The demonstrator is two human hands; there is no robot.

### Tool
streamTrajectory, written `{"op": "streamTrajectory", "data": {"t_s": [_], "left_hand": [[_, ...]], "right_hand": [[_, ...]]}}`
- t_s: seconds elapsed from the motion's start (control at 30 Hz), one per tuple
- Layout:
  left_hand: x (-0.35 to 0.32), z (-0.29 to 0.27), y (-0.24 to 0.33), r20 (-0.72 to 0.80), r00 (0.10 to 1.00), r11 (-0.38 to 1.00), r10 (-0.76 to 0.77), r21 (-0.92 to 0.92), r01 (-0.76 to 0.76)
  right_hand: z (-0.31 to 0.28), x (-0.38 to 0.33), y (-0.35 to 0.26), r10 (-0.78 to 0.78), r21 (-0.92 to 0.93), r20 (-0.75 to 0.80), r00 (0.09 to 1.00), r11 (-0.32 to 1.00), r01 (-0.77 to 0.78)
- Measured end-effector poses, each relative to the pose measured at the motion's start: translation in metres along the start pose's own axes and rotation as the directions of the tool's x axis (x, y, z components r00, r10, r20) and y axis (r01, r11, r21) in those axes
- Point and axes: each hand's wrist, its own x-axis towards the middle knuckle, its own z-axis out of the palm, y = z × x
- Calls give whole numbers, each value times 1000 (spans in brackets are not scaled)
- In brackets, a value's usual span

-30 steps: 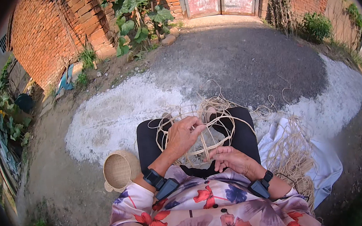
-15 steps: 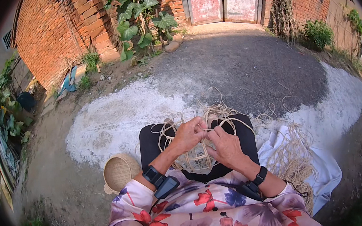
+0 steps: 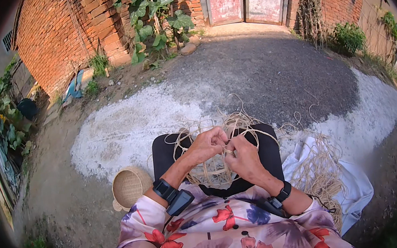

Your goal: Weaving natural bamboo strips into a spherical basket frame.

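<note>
Above my lap, my left hand (image 3: 208, 145) and my right hand (image 3: 244, 158) meet with fingertips nearly touching. Both pinch pale straw-coloured cord (image 3: 227, 151) between thumb and fingers. Loops of the same cord (image 3: 213, 173) form an open, tangled mesh beneath and beyond my hands, spread between my dark-clad knees. The exact crossing of strands at my fingertips is too small to make out. Loose cord ends (image 3: 244, 119) curl out past my knees on the far side.
A round woven basket (image 3: 130, 187) stands on the ground at my left. To my right, a heap of loose cord (image 3: 323, 178) lies on a white cloth (image 3: 358, 196). Farther off are leafy plants (image 3: 158, 19), brick walls (image 3: 61, 41) and a worn reddish double door (image 3: 224, 0).
My right hand has turned slightly and its fingers have drawn in closer around the cord. My left hand stays nearly in place, still pinching.
</note>
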Motion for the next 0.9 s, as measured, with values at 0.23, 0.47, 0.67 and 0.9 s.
{"op": "streamTrajectory", "data": {"t_s": [0.23, 0.47, 0.67, 0.9], "left_hand": [[-8, 1, 7, -31, 999, 991, 20, 130, -15], [-19, 9, 12, -104, 990, 964, 99, 258, -69], [-18, 17, 12, -194, 946, 918, 258, 355, -178], [-17, 22, 16, -306, 944, 925, 125, 380, 1]], "right_hand": [[-21, -17, 0, 161, 103, 181, 970, 978, -182], [-34, -10, 11, -8, -125, 165, 986, 992, 29], [-13, 37, 28, -96, -169, 50, 994, 980, 103], [-20, 40, 33, 22, 170, 90, 996, 985, -37]]}}
